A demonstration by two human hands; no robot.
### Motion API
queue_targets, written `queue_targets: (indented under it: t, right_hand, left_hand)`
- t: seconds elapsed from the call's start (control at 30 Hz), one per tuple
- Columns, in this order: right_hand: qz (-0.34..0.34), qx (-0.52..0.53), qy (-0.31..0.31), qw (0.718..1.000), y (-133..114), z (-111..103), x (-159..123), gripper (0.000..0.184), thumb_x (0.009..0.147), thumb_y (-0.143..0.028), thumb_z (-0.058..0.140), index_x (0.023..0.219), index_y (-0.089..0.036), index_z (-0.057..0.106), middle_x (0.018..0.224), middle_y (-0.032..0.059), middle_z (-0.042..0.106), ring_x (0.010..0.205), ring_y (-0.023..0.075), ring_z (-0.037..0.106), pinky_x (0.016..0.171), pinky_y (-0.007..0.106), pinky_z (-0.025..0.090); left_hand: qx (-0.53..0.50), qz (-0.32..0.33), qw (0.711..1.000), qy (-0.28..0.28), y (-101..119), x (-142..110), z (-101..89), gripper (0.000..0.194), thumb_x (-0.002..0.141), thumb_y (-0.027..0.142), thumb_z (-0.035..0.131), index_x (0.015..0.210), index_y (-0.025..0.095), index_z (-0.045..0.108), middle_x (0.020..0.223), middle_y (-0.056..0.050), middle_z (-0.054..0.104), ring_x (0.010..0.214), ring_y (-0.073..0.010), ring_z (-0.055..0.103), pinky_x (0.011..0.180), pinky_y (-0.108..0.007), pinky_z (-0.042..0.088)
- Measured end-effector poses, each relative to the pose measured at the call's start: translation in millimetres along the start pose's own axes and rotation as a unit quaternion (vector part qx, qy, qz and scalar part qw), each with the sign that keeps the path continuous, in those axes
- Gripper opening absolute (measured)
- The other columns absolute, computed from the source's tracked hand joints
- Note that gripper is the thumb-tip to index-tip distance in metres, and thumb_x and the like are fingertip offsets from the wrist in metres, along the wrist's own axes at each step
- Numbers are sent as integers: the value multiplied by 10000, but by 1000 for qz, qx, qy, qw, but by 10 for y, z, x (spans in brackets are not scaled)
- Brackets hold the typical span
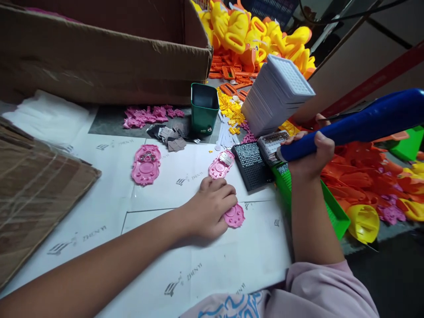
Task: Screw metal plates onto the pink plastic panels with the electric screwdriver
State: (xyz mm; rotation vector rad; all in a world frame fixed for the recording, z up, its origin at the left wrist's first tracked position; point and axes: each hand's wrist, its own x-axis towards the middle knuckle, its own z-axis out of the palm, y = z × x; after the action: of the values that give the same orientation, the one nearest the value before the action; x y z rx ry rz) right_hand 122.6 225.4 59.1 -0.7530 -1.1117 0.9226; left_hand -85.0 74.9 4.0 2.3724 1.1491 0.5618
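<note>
White-papered tabletop (pixel 255 254), pink plastic shells (pixel 235 217), green cup (pixel 200 117), gray scraps (pixel 175 143), black tray (pixel 254 177)

**Item Count**

Three pink casings (pixel 145 167) (pixel 218 168) (pixel 236 216) and two hands (pixel 213 205) (pixel 311 152) were counted. One blue screwdriver (pixel 351 126), one dark green cup (pixel 200 117), one black tray (pixel 253 187), one white tray (pixel 265 151) and one perforated green tray (pixel 333 212) were recorded. One stack of white panels (pixel 268 104) was registered. Two brown cardboard boxes (pixel 99 57) (pixel 43 190) were listed at the left. The heaped yellow toys (pixel 238 31) could not be counted exactly.
</note>
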Motion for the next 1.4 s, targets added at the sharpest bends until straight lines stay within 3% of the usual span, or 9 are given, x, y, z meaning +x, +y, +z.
queue_targets:
  t: [0.17,0.27,0.67,0.93,1.17,1.3,1.4]
  right_hand:
    - [12,6,-21,1000,17,14,-32,388,673,-343,514,1041,-227,559,532,-65,567,457,152,570,479,291,494]
    - [9,8,-22,1000,25,16,-43,361,673,-350,521,1015,-243,564,534,-68,568,458,143,566,489,278,490]
    - [8,3,-19,1000,20,18,-61,213,668,-357,520,849,-252,559,545,-63,565,465,134,545,496,274,474]
    - [24,13,-15,1000,22,49,-70,202,640,-348,521,817,-252,532,533,-53,559,459,150,537,479,283,455]
    - [16,-3,-11,1000,12,44,-63,216,637,-350,522,836,-276,560,542,-53,546,470,164,514,491,317,431]
    - [30,8,-14,999,-97,41,-68,137,627,-369,557,749,-309,575,560,-37,549,501,177,501,520,346,401]
    - [45,8,-41,998,-301,101,-134,189,618,-382,599,800,-332,620,585,-26,554,542,185,489,547,374,395]
  left_hand:
    - [12,-32,999,7,-9,2,40,307,817,363,580,1071,194,551,1110,-82,590,1086,-295,425,909,-446,247]
    - [14,-37,999,-4,-5,6,32,372,819,417,620,1113,200,550,1111,-74,591,1094,-293,423,919,-447,242]
    - [11,-47,999,12,31,-10,26,429,730,214,538,1158,189,536,1101,-85,579,1063,-288,426,902,-440,271]
    - [11,-52,998,14,28,-2,21,425,731,219,536,1155,183,531,1117,-91,573,1060,-290,422,904,-441,264]
    - [15,-79,996,23,20,30,36,302,813,271,536,1100,178,560,1093,-93,593,1043,-283,434,859,-418,270]
    - [25,-87,995,34,26,33,51,282,841,303,545,1091,174,567,1087,-85,599,1041,-279,438,853,-417,265]
    - [29,-92,995,33,25,30,46,284,848,318,548,1090,172,571,1081,-89,605,1036,-284,435,847,-417,262]
